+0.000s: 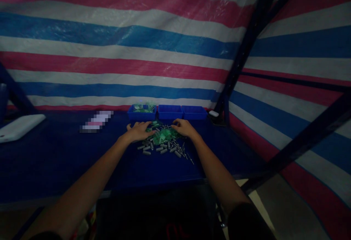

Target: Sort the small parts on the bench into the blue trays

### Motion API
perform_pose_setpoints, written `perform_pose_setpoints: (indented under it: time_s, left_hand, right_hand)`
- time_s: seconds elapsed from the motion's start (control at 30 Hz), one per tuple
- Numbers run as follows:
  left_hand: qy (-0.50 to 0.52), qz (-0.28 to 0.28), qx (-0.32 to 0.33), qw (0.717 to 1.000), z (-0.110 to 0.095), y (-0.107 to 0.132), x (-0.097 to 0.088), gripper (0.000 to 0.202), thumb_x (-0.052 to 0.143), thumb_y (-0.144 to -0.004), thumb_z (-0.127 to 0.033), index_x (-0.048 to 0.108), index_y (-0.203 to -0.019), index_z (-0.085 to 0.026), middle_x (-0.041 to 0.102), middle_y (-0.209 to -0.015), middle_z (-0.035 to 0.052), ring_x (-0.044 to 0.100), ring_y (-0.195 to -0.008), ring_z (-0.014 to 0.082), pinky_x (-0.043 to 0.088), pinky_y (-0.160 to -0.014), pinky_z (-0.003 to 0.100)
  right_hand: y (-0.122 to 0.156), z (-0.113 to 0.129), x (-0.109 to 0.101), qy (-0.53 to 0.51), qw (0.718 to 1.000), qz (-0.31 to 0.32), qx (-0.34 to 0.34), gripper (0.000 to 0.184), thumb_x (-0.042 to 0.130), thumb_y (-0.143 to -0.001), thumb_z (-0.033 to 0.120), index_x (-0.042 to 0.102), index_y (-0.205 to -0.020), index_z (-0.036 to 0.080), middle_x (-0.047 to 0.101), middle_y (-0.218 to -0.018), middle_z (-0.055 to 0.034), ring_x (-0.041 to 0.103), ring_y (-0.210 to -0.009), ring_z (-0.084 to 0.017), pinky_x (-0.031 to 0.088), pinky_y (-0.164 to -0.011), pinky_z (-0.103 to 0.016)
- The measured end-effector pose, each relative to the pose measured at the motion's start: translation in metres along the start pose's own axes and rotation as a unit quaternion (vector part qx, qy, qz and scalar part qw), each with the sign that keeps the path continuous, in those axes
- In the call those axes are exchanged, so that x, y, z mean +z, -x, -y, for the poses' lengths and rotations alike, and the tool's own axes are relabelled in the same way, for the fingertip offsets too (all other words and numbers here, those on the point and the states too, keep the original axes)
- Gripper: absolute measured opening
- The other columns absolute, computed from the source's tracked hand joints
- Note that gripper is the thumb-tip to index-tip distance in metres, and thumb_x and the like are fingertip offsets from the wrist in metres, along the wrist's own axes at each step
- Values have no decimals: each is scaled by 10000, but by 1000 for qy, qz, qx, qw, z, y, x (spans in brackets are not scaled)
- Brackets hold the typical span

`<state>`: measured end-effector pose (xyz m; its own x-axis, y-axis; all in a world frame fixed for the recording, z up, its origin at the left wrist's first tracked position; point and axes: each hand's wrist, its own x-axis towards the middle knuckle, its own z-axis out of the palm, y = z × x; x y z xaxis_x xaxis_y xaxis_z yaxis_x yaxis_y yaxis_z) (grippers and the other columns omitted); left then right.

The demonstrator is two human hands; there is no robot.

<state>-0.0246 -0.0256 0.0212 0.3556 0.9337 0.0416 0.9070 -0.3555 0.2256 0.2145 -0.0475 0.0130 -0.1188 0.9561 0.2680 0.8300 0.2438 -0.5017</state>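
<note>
A loose pile of small parts lies on the blue table between my two hands. It has green translucent pieces point(165, 135), short grey metal cylinders point(163, 148) and thin silver rivet-like pins point(179, 147). My left hand point(139, 131) rests at the pile's left edge, fingers spread, the thumb by the green pieces. My right hand point(183, 127) is at the pile's upper right with its fingers bent over the parts. Its fingertips are dim, so a small part between them cannot be made out.
Behind the pile stand three blue bins in a row. The left bin point(142, 116) holds green pieces; the middle bin point(170, 112) and right bin point(194, 113) are beside it. A white case point(214, 113) sits right, a white object point(22, 127) far left. A metal post point(233, 75) rises right.
</note>
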Motion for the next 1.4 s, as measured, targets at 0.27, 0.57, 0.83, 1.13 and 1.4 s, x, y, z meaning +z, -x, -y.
perform_pose_setpoints:
  time_s: [0.27, 0.57, 0.83, 1.13, 1.4]
  left_hand:
    - [4, -54, 6, 999, -15, 8, 4, 357, 392, -794, -452, 605, -1010, -264, 592, -1121, 88, 464, -1096, 309, 267, -903, 540]
    - [74, -62, -5, 995, 12, -2, -14, 322, 379, -806, -315, 572, -1053, -244, 631, -1068, 21, 572, -961, 180, 420, -794, 263]
    - [139, 7, 65, 988, 32, -1, -14, 546, 526, -685, -386, 473, -1180, -162, 618, -843, 26, 573, -709, 155, 432, -626, 231]
    - [347, -210, 58, 912, 14, 0, -23, 392, 600, -622, -234, 605, -1007, -161, 552, -839, 18, 528, -793, 154, 413, -766, 291]
    - [572, -131, 35, 809, -10, 2, -10, 324, 699, -526, -199, 597, -828, -139, 521, -608, -40, 518, -573, 95, 429, -608, 236]
  right_hand:
    - [-2, 1, 1, 1, 1000, -18, 23, 305, 504, -777, 426, 632, -921, 189, 619, -728, -30, 559, -652, -138, 390, -580, -229]
    - [1, 9, -3, 36, 999, 2, 19, 323, 480, -801, 418, 630, -958, 178, 640, -803, -51, 575, -724, -146, 392, -616, -221]
    - [2, 13, 0, 43, 998, 40, -17, 415, 390, -836, 479, 637, -958, 169, 641, -855, -65, 568, -751, -148, 389, -635, -226]
    - [0, 10, 3, 53, 998, 26, -29, 348, 444, -824, 427, 639, -936, 162, 620, -843, -71, 553, -756, -151, 388, -677, -246]
    - [8, 41, 14, -106, 982, -77, -139, 385, 568, -740, 401, 563, -1037, 156, 583, -893, -54, 528, -800, -139, 411, -715, -275]
